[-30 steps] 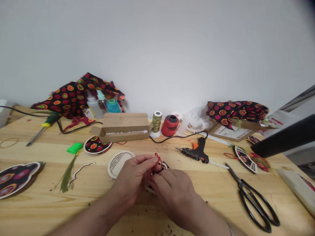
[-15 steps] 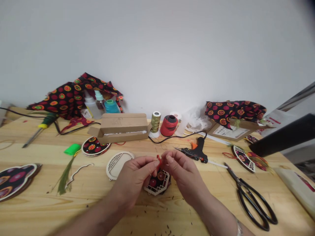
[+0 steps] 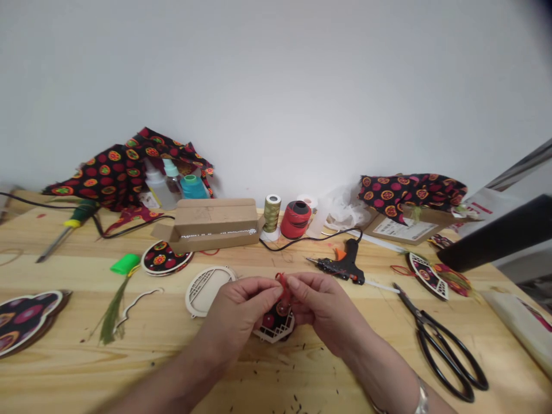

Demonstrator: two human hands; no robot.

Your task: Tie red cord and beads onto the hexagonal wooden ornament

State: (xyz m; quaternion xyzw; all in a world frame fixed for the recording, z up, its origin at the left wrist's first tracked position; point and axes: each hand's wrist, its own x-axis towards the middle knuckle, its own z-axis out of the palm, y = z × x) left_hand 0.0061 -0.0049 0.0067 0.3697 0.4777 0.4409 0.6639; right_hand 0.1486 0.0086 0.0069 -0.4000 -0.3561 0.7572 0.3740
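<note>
Red cord [image 3: 282, 282] is pinched between the fingertips of my left hand [image 3: 244, 305] and my right hand [image 3: 317, 296], which nearly meet above the table. Just below them is an octagonal ornament [image 3: 276, 326] with a pale wooden lattice rim and dark patterned fabric; the fingers cover its upper part. A round pale wooden frame [image 3: 209, 290] with a cut-out pattern lies left of it, close behind my left hand. Beyond my right hand, a black glue gun [image 3: 345, 264] with an orange trigger rests on its side.
Black-handled scissors [image 3: 440, 339] lie at the right. An open cardboard box [image 3: 218, 221], a gold thread spool [image 3: 272, 215] and a red thread spool [image 3: 296, 218] stand at the back. A green tassel [image 3: 112, 313] and a screwdriver [image 3: 62, 238] lie left. Dark scraps dot the table's front.
My right hand's fingers have closed in on the red cord beside my left hand, and sit slightly lower. The cord's loop now stands between both hands' fingertips.
</note>
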